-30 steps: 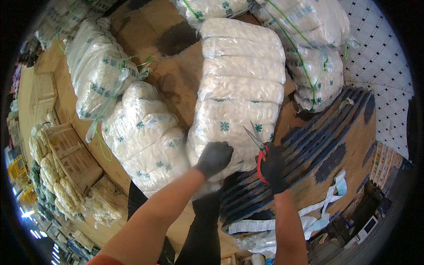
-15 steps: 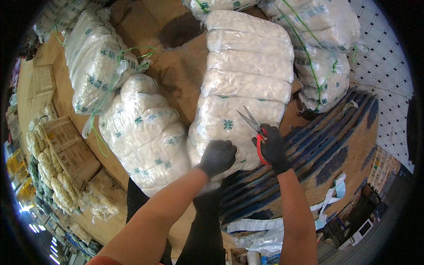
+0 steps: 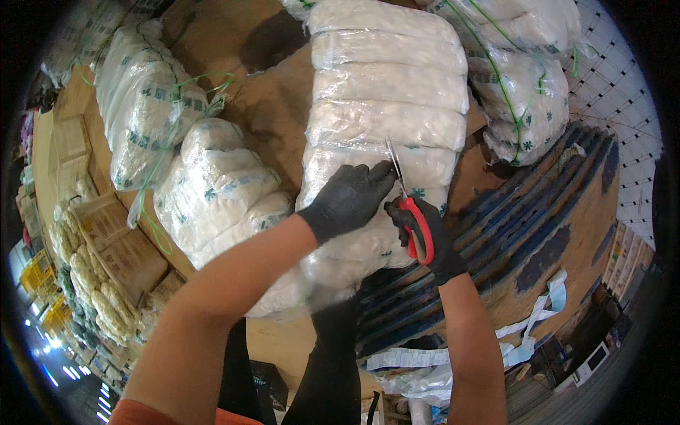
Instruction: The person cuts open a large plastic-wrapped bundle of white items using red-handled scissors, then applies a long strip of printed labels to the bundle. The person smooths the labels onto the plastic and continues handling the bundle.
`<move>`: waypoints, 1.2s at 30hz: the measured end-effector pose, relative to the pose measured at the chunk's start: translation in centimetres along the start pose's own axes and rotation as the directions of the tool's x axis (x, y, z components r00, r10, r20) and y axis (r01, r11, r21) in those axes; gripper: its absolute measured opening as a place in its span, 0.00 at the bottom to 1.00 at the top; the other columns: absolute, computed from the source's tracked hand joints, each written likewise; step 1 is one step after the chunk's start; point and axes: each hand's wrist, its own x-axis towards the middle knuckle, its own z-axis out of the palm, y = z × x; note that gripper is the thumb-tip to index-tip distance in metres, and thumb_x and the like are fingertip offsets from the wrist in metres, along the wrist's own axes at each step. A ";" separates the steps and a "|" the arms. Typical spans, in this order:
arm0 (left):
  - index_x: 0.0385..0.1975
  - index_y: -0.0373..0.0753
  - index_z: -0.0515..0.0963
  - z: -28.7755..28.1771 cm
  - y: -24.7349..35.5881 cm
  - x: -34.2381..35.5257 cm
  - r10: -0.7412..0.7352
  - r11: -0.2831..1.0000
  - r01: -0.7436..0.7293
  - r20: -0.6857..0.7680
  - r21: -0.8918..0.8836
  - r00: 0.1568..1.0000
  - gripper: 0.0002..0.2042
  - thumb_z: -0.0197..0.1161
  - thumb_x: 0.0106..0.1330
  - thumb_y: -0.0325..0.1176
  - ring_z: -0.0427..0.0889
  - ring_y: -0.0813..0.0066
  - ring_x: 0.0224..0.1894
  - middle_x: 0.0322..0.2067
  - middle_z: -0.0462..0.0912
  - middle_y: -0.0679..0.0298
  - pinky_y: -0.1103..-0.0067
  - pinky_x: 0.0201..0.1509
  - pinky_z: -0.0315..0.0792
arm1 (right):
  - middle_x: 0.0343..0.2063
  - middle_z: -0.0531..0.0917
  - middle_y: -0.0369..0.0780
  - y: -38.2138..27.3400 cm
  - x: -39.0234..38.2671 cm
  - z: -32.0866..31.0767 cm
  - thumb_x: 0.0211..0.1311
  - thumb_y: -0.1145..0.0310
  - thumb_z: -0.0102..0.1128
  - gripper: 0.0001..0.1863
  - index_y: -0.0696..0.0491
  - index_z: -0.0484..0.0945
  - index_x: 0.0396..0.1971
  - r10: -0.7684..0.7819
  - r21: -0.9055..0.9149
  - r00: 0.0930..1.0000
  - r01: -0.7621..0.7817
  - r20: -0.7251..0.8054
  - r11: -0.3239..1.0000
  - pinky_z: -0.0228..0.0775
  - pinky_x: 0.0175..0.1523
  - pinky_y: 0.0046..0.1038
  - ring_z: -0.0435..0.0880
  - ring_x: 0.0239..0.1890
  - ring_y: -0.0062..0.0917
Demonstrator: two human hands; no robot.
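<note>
The black-gloved right hand's [image 3: 439, 244] grip is closed around red-handled steel scissors [image 3: 408, 204], over the near half of the white, clear-plastic-wrapped bale [image 3: 386, 81]; the black-gloved left hand's [image 3: 348, 200] curled grip hides any hold. No cut shows.

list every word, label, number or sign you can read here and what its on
No text is readable.
Ribbed white bundle in clear plastic beneath the red-handled metal scissors: green flower-like marks, no legible words.
Green-tied white bundle in clear plastic at upper left: green lettering, too blurred.
Long pale strips, lower right: any print too small to tell.
Scissors: no lettering visible.
</note>
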 end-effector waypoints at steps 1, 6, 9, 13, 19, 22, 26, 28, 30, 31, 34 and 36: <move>0.48 0.39 0.66 -0.3 -0.2 0.4 0.052 0.998 -0.056 0.079 0.041 0.996 0.21 0.50 0.51 0.29 0.75 0.61 0.29 0.45 0.71 0.54 0.70 0.30 0.69 | 0.18 0.72 0.32 -0.5 -0.4 -0.5 0.51 0.65 0.58 0.16 0.58 0.73 0.37 0.015 0.071 0.999 -0.019 0.050 0.997 0.60 0.19 0.17 0.68 0.16 0.15; 0.49 0.39 0.64 -2.5 -1.6 1.9 0.252 0.948 -0.297 0.299 0.116 0.920 0.19 0.47 0.55 0.30 0.75 0.67 0.23 0.42 0.72 0.55 0.72 0.24 0.69 | 0.19 0.72 0.34 2.1 -1.9 -2.6 0.54 0.59 0.54 0.19 0.58 0.72 0.39 0.119 0.249 0.986 -0.144 0.115 0.958 0.64 0.20 0.18 0.70 0.18 0.17; 0.46 0.37 0.64 -2.1 -1.8 2.8 0.361 0.905 -0.404 0.266 0.129 0.894 0.17 0.47 0.55 0.31 0.76 0.67 0.22 0.37 0.73 0.56 0.72 0.21 0.68 | 0.29 0.78 0.36 2.6 -2.5 -3.2 0.56 0.57 0.50 0.17 0.54 0.73 0.39 0.062 0.201 0.995 -0.078 0.083 0.977 0.66 0.23 0.18 0.74 0.23 0.19; 0.40 0.35 0.65 -1.1 -2.1 2.2 0.355 0.932 -0.360 0.124 0.026 0.927 0.13 0.47 0.55 0.30 0.76 0.63 0.19 0.25 0.74 0.54 0.69 0.21 0.68 | 0.20 0.74 0.36 0.2 -3.0 -2.0 0.54 0.60 0.53 0.19 0.57 0.71 0.42 0.134 0.249 0.972 -0.180 0.193 0.952 0.67 0.21 0.22 0.72 0.19 0.20; 0.29 0.33 0.71 -1.7 -0.8 4.3 -0.141 0.968 0.191 0.281 -0.161 0.949 0.08 0.48 0.51 0.28 0.77 0.60 0.20 0.23 0.75 0.53 0.68 0.24 0.70 | 0.20 0.74 0.32 0.4 -2.5 -0.9 0.54 0.61 0.53 0.15 0.54 0.74 0.38 0.133 0.118 0.991 -0.131 -0.009 0.984 0.65 0.25 0.18 0.71 0.20 0.17; 0.26 0.35 0.66 -0.8 -0.5 3.5 -0.004 0.999 0.008 0.081 -0.040 0.997 0.07 0.52 0.50 0.31 0.73 0.56 0.20 0.13 0.71 0.58 0.67 0.27 0.65 | 0.21 0.74 0.33 1.7 -2.6 -1.7 0.55 0.59 0.52 0.16 0.54 0.74 0.38 0.162 0.189 0.985 -0.170 0.060 0.967 0.66 0.26 0.19 0.72 0.21 0.18; 0.28 0.36 0.67 -2.7 0.1 2.5 0.054 0.998 -0.050 0.176 -0.027 0.983 0.07 0.51 0.52 0.31 0.72 0.59 0.26 0.20 0.72 0.56 0.67 0.31 0.64 | 0.23 0.75 0.34 1.5 -3.6 -1.4 0.56 0.58 0.50 0.17 0.54 0.73 0.40 0.133 0.184 0.988 -0.146 0.078 0.972 0.66 0.25 0.20 0.72 0.22 0.19; 0.29 0.36 0.68 -3.3 0.8 2.1 0.009 1.000 -0.008 0.193 -0.006 0.981 0.07 0.49 0.53 0.31 0.72 0.60 0.28 0.22 0.70 0.56 0.68 0.33 0.64 | 0.23 0.75 0.35 0.7 -3.3 -0.6 0.56 0.58 0.50 0.17 0.53 0.72 0.40 0.088 0.196 0.993 -0.103 0.081 0.975 0.67 0.24 0.21 0.72 0.22 0.20; 0.29 0.37 0.69 -3.3 0.7 2.0 0.051 0.999 -0.052 0.200 0.001 0.978 0.06 0.49 0.53 0.31 0.71 0.60 0.29 0.24 0.71 0.57 0.68 0.33 0.64 | 0.23 0.76 0.36 0.4 -1.8 -0.6 0.56 0.58 0.50 0.16 0.53 0.72 0.40 0.061 0.201 0.991 -0.085 0.122 0.976 0.67 0.23 0.22 0.72 0.22 0.20; 0.28 0.37 0.70 -3.2 0.6 1.9 0.072 0.997 -0.074 0.205 0.001 0.976 0.06 0.49 0.54 0.31 0.71 0.60 0.29 0.25 0.71 0.57 0.68 0.33 0.64 | 0.23 0.75 0.35 0.5 -1.0 -0.6 0.56 0.58 0.50 0.15 0.52 0.72 0.38 0.042 0.224 0.995 -0.061 0.090 0.973 0.67 0.23 0.22 0.72 0.21 0.20; 0.27 0.38 0.71 -3.0 0.9 2.0 0.017 0.999 -0.009 0.201 -0.043 0.979 0.06 0.50 0.53 0.31 0.71 0.61 0.32 0.31 0.71 0.57 0.69 0.34 0.64 | 0.21 0.75 0.35 -1.0 0.2 0.7 0.55 0.60 0.52 0.10 0.51 0.72 0.30 -0.046 0.234 0.999 0.051 -0.026 0.971 0.65 0.22 0.21 0.72 0.19 0.21; 0.28 0.38 0.72 -3.8 1.4 2.4 -0.115 0.992 0.127 0.312 -0.020 0.943 0.07 0.50 0.53 0.32 0.70 0.63 0.35 0.34 0.71 0.59 0.70 0.35 0.63 | 0.20 0.74 0.35 -2.3 1.0 1.4 0.54 0.61 0.53 0.09 0.51 0.72 0.30 -0.122 0.218 0.990 0.135 -0.074 0.967 0.64 0.21 0.20 0.72 0.17 0.20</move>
